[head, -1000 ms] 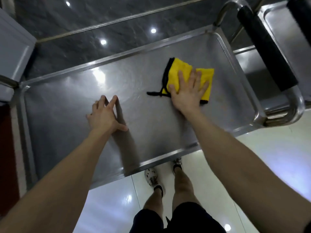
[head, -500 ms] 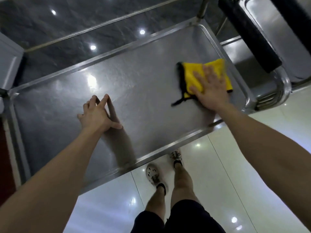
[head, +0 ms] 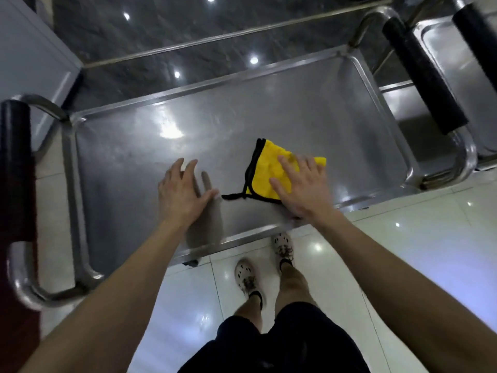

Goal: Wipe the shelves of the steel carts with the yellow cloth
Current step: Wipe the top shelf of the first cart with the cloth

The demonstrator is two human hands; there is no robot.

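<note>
With my right hand (head: 302, 188) spread flat on the cloth (head: 266, 172) near the shelf's (head: 309, 114) front rim and my left hand (head: 183, 193) open, empty, bracing beside it, I'd press evenly and overlap strokes into the corners.

We reached both bare arms forward and down, elbows nearly straight. Our left hand (head: 183, 192) lay flat, palm down, fingers together and thumb splayed out to the right. Our right hand (head: 301, 184) pressed down flat with its fingers spread, wrist bent slightly, close beside the left, not touching it.
</note>
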